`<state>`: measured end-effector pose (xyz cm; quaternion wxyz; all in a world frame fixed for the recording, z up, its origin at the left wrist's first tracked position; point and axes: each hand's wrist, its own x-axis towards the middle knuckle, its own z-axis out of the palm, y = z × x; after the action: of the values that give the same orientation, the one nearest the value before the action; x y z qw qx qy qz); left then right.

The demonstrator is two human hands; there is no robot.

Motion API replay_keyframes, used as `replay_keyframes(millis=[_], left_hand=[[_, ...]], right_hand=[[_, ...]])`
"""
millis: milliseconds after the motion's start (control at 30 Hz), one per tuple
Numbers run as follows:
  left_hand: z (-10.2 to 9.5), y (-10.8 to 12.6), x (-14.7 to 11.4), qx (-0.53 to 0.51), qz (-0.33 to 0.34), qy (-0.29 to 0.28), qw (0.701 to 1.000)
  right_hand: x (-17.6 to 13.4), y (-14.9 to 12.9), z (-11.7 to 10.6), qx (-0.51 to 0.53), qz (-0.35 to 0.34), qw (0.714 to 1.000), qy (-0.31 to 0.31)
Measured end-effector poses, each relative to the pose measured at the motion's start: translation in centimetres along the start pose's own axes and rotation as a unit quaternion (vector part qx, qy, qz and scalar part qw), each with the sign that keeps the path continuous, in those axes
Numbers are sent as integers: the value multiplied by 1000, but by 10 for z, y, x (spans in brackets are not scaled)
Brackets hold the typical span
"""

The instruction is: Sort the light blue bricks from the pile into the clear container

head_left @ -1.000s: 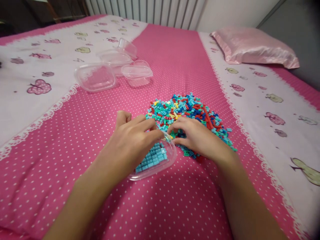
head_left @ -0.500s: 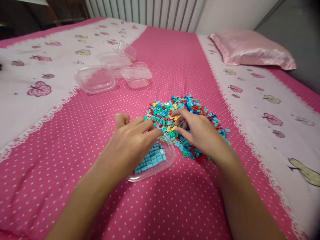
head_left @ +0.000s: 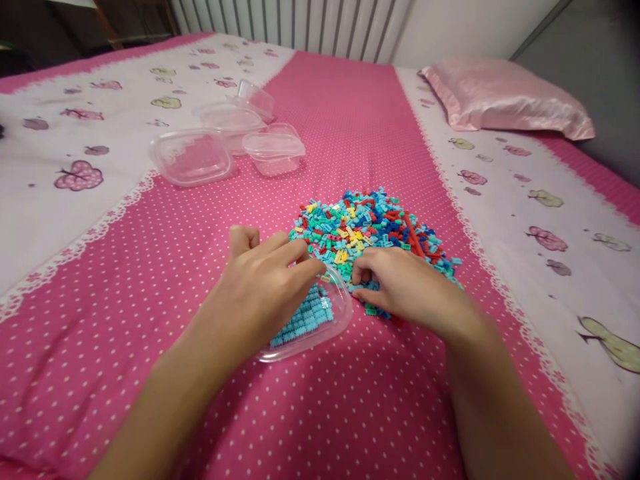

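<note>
My left hand (head_left: 265, 283) is bent over a shallow clear plastic tray (head_left: 343, 313), its fingers curled and the tips hidden behind the hand. Inside the tray lie light-blue toy building bricks (head_left: 307, 320) set side by side in rows, partly covered by that hand. To the right, my right hand (head_left: 390, 280) rests at the near edge of a heap of small loose building bricks (head_left: 360, 220) in light blue, green, red, dark blue and yellow. Its fingers are curled in toward the thumb beside the tray's rim; whatever lies between them is too small to make out.
Several clear plastic containers and lids (head_left: 193, 160) stand farther back on the left. The bed is spread with a pink dotted sheet (head_left: 350, 413). A pink satin pillow (head_left: 505, 100) lies at the back right, and a white radiator (head_left: 300, 27) is behind the bed.
My right hand has drawn back toward me from the yellow bricks mid-heap to the near edge by the tray, its fingers more curled. My left hand stays at the tray.
</note>
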<state>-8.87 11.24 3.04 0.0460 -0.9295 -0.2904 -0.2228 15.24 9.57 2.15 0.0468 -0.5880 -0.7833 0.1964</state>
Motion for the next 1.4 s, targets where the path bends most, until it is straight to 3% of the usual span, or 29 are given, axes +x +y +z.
replay_keyframes(millis=[200, 367, 533, 700, 800, 967, 1167, 1400], left_hand=[[-1, 1, 1, 0, 1, 9, 1000], [1, 9, 5, -26, -9, 47, 998], [-4, 18, 6, -5, -13, 97, 995], [-4, 15, 5, -1, -10, 96, 995], [-3, 10, 4, 7, -15, 82, 996], [-3, 10, 5, 39, -13, 2, 999], [6, 18, 12, 59, -54, -3, 997], [9, 19, 17, 48, -107, -50, 992]], right_hand=[[-1, -4, -12, 93, -5, 994, 48], [-1, -13, -20, 248, -77, 962, 88], [0, -22, -20, 325, -98, 940, 46], [2, -23, -18, 341, -80, 936, 26], [2, -20, -18, 348, -82, 933, 34], [5, -15, -13, 351, -72, 926, 116], [6, -15, -9, 341, -87, 929, 116], [7, -12, -9, 343, -88, 927, 122]])
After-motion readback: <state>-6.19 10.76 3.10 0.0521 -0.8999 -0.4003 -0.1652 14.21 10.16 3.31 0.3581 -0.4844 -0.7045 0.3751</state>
